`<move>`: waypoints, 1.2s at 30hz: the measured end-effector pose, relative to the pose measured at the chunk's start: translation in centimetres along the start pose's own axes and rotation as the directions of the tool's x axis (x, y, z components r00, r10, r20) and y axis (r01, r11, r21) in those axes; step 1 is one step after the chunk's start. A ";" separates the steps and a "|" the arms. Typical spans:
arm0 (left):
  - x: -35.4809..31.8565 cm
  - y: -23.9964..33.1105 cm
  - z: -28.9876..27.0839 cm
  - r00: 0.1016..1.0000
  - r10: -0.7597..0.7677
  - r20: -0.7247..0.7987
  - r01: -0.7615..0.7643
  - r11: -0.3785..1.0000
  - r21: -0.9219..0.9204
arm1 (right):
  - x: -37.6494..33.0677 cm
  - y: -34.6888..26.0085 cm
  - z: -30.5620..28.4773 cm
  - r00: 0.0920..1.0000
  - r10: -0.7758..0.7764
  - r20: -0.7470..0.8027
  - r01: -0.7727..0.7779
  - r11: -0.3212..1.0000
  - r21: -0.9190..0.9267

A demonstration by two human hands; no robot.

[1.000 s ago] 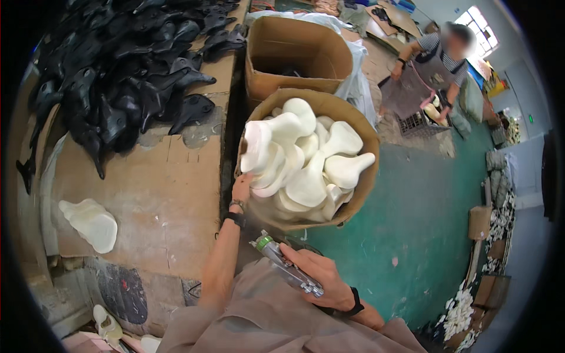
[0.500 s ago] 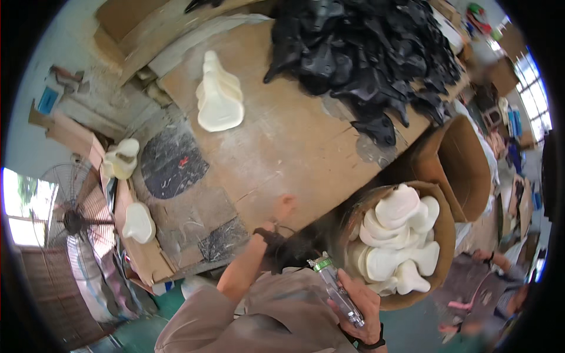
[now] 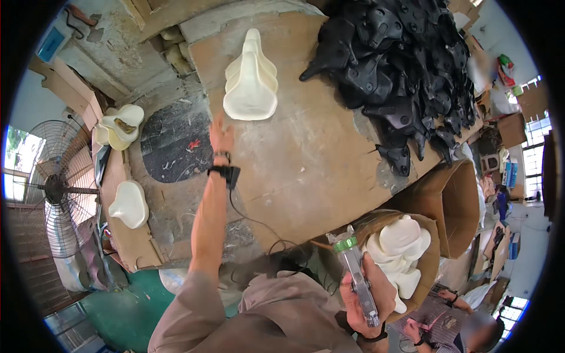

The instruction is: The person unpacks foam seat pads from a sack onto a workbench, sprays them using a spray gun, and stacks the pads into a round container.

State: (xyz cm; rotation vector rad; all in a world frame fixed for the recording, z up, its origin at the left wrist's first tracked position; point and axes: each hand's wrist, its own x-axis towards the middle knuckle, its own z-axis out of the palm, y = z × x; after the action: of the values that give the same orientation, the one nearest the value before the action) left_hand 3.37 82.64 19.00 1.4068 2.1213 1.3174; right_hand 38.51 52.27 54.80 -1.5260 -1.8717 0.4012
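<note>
head view, looking down over the workbench. your left hand (image 3: 220, 134) is stretched forward over the cardboard-covered table (image 3: 306, 159), fingers loosely spread and holding nothing; it sits just short of the stack of cream foam saddle pads (image 3: 251, 88), not touching it. a black wrist device (image 3: 225, 172) with a thin cable is strapped behind that hand. your right hand (image 3: 365, 294) is low, close to your body, fingers wrapped tight around a clear glue gun (image 3: 356, 273) with a green collar, nozzle pointing up. just beside it to the right, a round cardboard drum (image 3: 432, 259) holds more cream foam pads. a heap of black plastic saddle shells (image 3: 406, 65) fills the table's far right. left of the table: two separate cream pads on a side bench, and a standing fan (image 3: 50, 188). another person's hands show at the lower right edge.
</note>
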 end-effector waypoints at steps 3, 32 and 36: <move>6.5 0.2 1.4 0.996 0.092 0.018 -0.093 0.992 0.085 | 0.2 -0.8 0.4 0.995 0.087 0.044 -0.094 0.976 0.197; 7.6 1.3 -17.7 0.996 0.047 0.071 -0.043 0.997 -0.066 | 4.3 -1.2 2.8 0.922 0.196 0.334 -0.254 0.957 0.141; 14.0 -0.9 -24.9 0.946 0.016 0.324 -0.077 0.981 0.178 | 5.1 -0.8 3.2 0.966 0.115 0.232 -0.119 0.993 0.006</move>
State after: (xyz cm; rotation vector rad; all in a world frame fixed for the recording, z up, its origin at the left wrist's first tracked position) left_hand -20.03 80.95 35.28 1.6289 2.0409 0.8446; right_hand 35.34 57.43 54.59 -1.6399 -1.9497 0.6758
